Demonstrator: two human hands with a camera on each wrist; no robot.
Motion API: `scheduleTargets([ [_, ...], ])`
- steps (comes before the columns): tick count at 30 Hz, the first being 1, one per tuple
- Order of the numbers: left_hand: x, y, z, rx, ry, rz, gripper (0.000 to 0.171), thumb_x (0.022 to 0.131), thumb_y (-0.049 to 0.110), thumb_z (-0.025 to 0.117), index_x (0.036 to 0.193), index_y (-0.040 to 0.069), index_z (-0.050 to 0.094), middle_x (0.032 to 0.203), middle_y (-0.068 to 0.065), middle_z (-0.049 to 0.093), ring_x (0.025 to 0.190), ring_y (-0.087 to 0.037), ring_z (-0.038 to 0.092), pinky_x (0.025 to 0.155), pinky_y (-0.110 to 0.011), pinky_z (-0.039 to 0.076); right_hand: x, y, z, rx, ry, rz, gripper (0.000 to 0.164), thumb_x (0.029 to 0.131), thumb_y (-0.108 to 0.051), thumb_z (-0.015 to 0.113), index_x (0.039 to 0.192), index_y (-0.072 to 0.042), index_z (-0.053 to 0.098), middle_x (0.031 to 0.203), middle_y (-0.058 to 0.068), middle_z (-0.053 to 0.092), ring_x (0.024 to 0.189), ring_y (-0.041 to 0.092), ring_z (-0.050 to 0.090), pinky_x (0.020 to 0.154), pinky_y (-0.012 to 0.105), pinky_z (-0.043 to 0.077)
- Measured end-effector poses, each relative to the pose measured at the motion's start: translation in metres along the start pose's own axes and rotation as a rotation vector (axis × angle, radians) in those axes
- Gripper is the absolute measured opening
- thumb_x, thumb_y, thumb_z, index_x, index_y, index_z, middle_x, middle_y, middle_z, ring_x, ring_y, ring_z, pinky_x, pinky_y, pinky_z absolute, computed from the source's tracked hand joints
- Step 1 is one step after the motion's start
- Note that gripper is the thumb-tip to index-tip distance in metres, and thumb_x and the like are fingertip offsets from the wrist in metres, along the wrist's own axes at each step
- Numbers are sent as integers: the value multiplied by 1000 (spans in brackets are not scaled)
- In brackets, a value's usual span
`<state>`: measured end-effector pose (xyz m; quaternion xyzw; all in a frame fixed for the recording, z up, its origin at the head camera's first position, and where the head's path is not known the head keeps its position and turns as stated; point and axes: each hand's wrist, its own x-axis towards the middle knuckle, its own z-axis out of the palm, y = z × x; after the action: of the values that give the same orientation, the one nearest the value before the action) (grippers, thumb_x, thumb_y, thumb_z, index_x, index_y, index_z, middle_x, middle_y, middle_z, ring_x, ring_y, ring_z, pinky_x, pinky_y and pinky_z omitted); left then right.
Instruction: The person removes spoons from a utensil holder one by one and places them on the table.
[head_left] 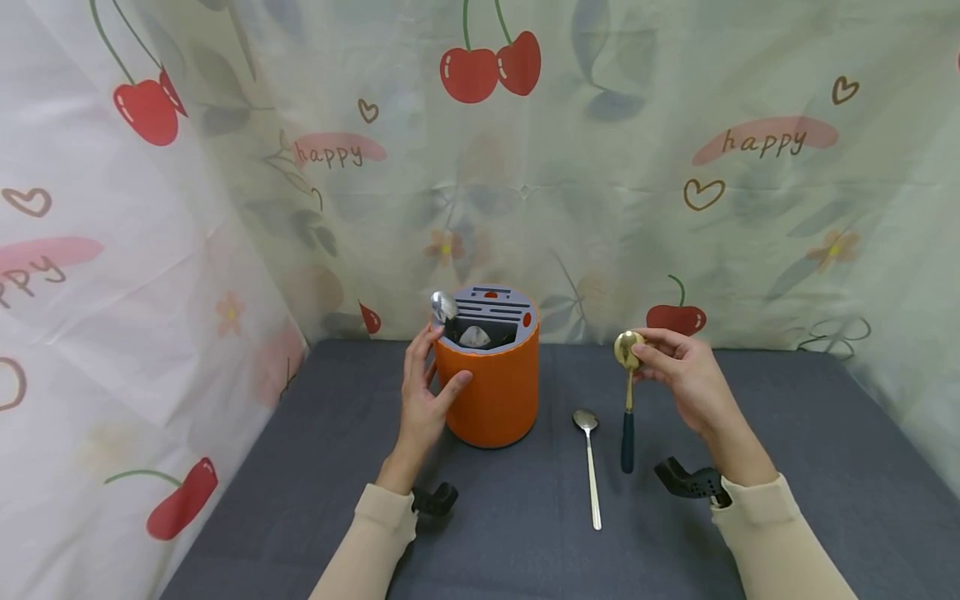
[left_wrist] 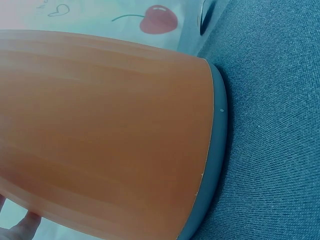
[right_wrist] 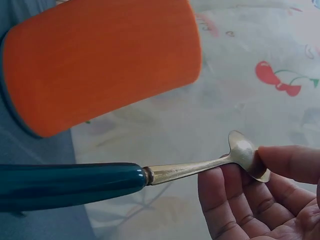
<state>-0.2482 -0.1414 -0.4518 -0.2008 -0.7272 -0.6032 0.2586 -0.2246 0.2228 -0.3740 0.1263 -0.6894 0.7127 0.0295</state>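
Observation:
My left hand (head_left: 422, 404) holds the near left side of an orange utensil holder (head_left: 491, 400), thumb on its front and fingers by the rim. The holder stands upright and has a grey slotted top (head_left: 495, 293). A silver spoon (head_left: 444, 307) sticks out at its left rim, bowl up. My right hand (head_left: 686, 371) pinches a gold spoon (right_wrist: 245, 152) by its bowl, to the right of the holder. The gold spoon's dark teal handle (head_left: 627, 442) points down. Between holder and right hand, another silver spoon (head_left: 591, 467) lies on the table, bowl away from me.
A dark grey cloth (head_left: 337, 500) covers the table. Behind and to the left hangs a pale curtain (head_left: 525, 183) printed with cherries and hearts. Inside the holder's open compartment, a pale shiny piece (head_left: 474, 337) shows. Each wrist wears a black strap mount (head_left: 690, 482).

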Motion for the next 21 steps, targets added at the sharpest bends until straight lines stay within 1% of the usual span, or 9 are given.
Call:
scheduleTargets([
  [3, 0, -1, -1, 4, -4, 15, 68, 98, 19, 76, 157, 23, 42, 167, 1, 29, 150, -25, 32, 115, -74, 27, -1, 6, -3, -65, 2, 42, 48, 104, -14, 65, 141, 15, 52, 105, -4, 74, 89, 13, 70, 75, 30, 62],
  [7, -1, -1, -1, 8, -8, 22, 67, 98, 22, 75, 157, 25, 42, 167, 3, 29, 151, -24, 32, 115, -74, 28, -4, 19, -8, -132, 3, 97, 52, 105, -17, 65, 143, 16, 50, 104, -5, 73, 87, 14, 71, 75, 35, 63],
  [9, 0, -1, -1, 10, -7, 15, 68, 98, 19, 75, 157, 25, 42, 167, 2, 29, 150, -24, 32, 115, -74, 28, -5, 26, -11, -146, 2, 120, 52, 105, -17, 65, 143, 15, 51, 104, -4, 74, 86, 16, 72, 75, 37, 63],
  [11, 0, 0, 0, 11, -4, 5, 71, 97, 12, 76, 157, 25, 42, 167, 1, 29, 150, -25, 32, 115, -74, 28, -6, 32, -13, -152, 2, 138, 52, 105, -16, 66, 143, 15, 51, 104, -4, 74, 84, 17, 72, 74, 37, 63],
  [14, 1, 0, 2, 6, 2, -7, 74, 94, 2, 75, 158, 20, 41, 167, -3, 28, 150, -28, 32, 115, -74, 28, -8, 41, -15, -155, -4, 160, 52, 104, -14, 65, 145, 15, 50, 101, -3, 75, 81, 16, 71, 72, 34, 63],
  [16, 1, 1, 2, 4, 5, -17, 75, 93, -3, 74, 158, 15, 40, 167, -8, 27, 150, -32, 31, 115, -75, 26, -8, 45, -16, -151, -8, 173, 51, 104, -12, 65, 145, 14, 50, 98, -2, 75, 79, 16, 71, 71, 34, 63],
  [17, 1, 6, 2, 1, 4, -21, 74, 93, -4, 73, 158, 13, 40, 167, -11, 27, 150, -33, 31, 115, -75, 26, -9, 47, -16, -149, -9, 178, 49, 104, -11, 65, 144, 14, 50, 96, -1, 75, 77, 17, 70, 71, 35, 63],
  [21, 0, 28, 2, -11, 0, -29, 68, 96, 1, 73, 155, 7, 41, 166, -15, 28, 149, -36, 31, 114, -77, 25, -9, 56, -17, -137, -5, 187, 41, 104, -8, 64, 139, 11, 54, 91, 2, 76, 71, 18, 70, 71, 38, 63],
])
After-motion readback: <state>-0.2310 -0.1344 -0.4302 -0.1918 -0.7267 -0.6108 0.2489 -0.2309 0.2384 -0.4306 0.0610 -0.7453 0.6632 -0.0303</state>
